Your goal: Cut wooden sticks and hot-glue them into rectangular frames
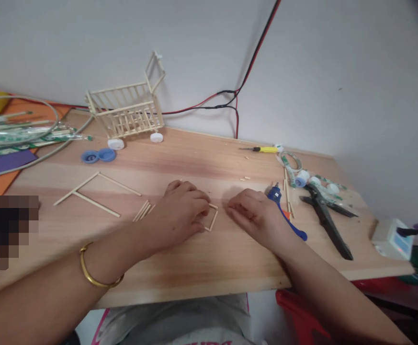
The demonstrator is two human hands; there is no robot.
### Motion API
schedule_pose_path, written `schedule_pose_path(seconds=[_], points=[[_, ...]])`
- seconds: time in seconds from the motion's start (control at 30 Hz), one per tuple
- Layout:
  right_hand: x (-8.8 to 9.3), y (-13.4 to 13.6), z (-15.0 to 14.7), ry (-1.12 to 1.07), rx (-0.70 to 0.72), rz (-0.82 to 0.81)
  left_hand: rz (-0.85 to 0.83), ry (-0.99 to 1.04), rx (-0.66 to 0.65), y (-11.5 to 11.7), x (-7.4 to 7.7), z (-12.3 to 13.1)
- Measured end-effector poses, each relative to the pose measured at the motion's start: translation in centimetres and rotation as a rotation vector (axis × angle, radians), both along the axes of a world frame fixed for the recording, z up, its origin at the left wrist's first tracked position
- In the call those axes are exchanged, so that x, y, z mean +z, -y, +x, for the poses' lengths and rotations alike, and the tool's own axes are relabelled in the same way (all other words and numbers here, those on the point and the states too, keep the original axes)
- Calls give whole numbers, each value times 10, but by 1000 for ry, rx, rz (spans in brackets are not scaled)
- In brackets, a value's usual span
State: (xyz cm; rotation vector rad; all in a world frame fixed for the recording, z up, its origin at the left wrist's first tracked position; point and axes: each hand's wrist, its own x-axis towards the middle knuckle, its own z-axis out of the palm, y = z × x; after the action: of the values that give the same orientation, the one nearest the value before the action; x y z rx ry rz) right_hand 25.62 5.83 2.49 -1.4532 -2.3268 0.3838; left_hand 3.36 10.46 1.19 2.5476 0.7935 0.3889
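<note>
My left hand (pixel 182 211) lies knuckles up on the wooden table (pixel 201 258), fingers curled over a small frame of thin wooden sticks (pixel 213 218) and pressing on it. A gold bangle (pixel 94 273) circles that wrist. My right hand (pixel 254 213) rests just right of the frame, fingers bent and pinched together near its corner; what they hold, if anything, is hidden. A small bundle of loose sticks (pixel 143 211) lies just left of my left hand.
A stick-built toy cart on bottle-cap wheels (pixel 128 112) stands at the back by the wall. Blue caps (pixel 98 155), a glued stick shape (pixel 94 191), a blue glue gun (pixel 284 211), black pliers (pixel 325 215), a yellow screwdriver (pixel 264 149) and red and black wires (pixel 237 96) surround the hands.
</note>
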Motion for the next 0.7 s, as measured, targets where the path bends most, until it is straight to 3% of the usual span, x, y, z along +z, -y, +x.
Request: schedule_pose_path(seconds=[0.33, 0.53, 0.7], points=[[-1, 3, -3, -138, -55, -148, 50, -23, -5, 2, 3, 3], [-1, 7, -10, -109, -118, -289, 125, -51, 13, 5, 7, 3], [0, 7, -12, -224, -148, -436, 190, -49, 28, 7, 11, 4]])
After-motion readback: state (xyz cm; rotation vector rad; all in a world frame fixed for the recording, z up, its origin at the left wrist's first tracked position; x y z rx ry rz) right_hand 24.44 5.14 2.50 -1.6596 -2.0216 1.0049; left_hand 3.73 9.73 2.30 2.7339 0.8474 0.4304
